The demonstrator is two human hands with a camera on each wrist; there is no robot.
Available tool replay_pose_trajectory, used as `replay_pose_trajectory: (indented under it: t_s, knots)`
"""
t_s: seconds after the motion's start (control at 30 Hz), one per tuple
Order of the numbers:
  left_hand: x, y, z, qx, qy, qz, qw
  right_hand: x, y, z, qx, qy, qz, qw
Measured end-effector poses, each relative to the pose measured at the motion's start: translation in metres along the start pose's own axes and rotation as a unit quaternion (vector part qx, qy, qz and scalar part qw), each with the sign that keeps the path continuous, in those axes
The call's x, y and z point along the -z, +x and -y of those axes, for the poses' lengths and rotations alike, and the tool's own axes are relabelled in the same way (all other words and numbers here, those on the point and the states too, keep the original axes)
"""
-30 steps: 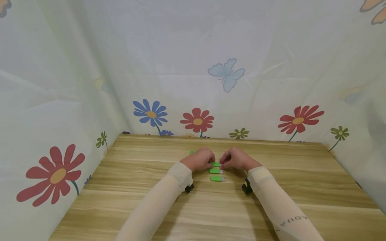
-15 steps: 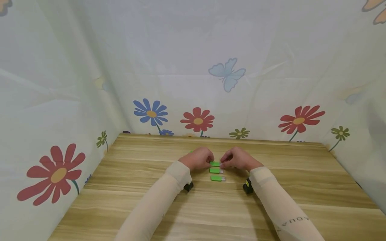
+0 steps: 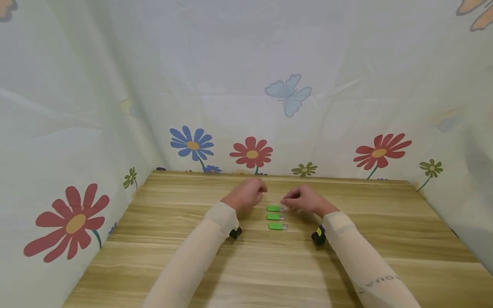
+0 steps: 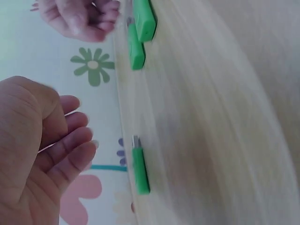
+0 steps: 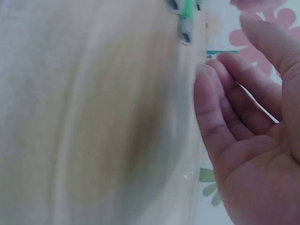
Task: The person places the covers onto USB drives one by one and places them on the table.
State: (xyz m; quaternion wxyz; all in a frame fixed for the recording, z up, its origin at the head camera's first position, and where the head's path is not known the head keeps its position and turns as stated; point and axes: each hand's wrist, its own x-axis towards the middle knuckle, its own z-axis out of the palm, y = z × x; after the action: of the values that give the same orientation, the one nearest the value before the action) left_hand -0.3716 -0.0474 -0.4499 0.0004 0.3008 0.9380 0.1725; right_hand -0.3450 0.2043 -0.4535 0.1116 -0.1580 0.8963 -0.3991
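Note:
Three green USB sticks lie in a column on the wooden table in the head view: a far one (image 3: 274, 208), a middle one (image 3: 273, 217) and a near one (image 3: 275, 226). Their metal plugs point right. My left hand (image 3: 246, 194) is raised to the left of the column, fingers loosely curled around nothing. One more USB stick (image 4: 140, 171) shows in the left wrist view, apart from the others; in the head view it is hidden behind the left hand. My right hand (image 3: 306, 200) hovers beside the far stick's plug, its fingers loosely bent and holding nothing.
The wooden table (image 3: 246, 273) ends at the back against a flower-printed curtain (image 3: 215, 85). That curtain also closes in the left and right sides. A black wrist camera (image 3: 318, 236) hangs under the right sleeve, another (image 3: 236, 232) under the left.
The left hand has left the far USB stick and moved up and left. The right hand has drawn slightly away from its plug. The column of sticks looks about the same.

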Motion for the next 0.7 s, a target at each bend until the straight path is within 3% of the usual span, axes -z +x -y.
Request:
replay_pose_trajectory:
  t_s: [0.17,0.37,0.7]
  knots:
    - [0.012,-0.007,0.005,-0.039,0.078,-0.017,0.9960,0.017,-0.003,0.000,0.016,0.010,-0.044,0.9989]
    - [0.021,-0.011,0.013,-0.060,0.142,-0.014,0.9879,0.043,-0.011,-0.007,0.048,-0.066,-0.092,0.9925]
    - [0.019,-0.008,0.021,-0.038,0.152,0.027,0.9872,0.057,-0.009,-0.028,0.074,-0.169,-0.043,0.9819]
